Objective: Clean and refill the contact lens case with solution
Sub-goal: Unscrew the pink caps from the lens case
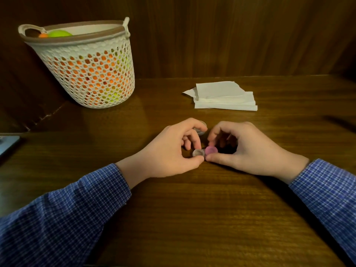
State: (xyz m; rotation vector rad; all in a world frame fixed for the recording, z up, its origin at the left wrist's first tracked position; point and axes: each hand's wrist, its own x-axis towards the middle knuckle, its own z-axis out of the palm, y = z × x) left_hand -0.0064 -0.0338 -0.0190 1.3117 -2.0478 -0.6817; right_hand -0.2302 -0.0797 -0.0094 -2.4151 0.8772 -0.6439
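Observation:
A small contact lens case (198,152) lies on the wooden table between my two hands. Its left well is uncovered and looks pale grey. A pink cap (211,150) sits on its right well. My left hand (173,149) pinches the left end of the case with thumb and fingers. My right hand (244,149) has thumb and fingertips around the pink cap. A small clear round object (201,128), possibly a loose cap, shows just behind my left index finger; most of it is hidden.
A stack of white paper tissues (223,97) lies behind the hands to the right. A white perforated basket (84,62) with orange and green items stands at the back left. A dark flat device edge (7,145) sits at the far left. A wooden wall rises behind.

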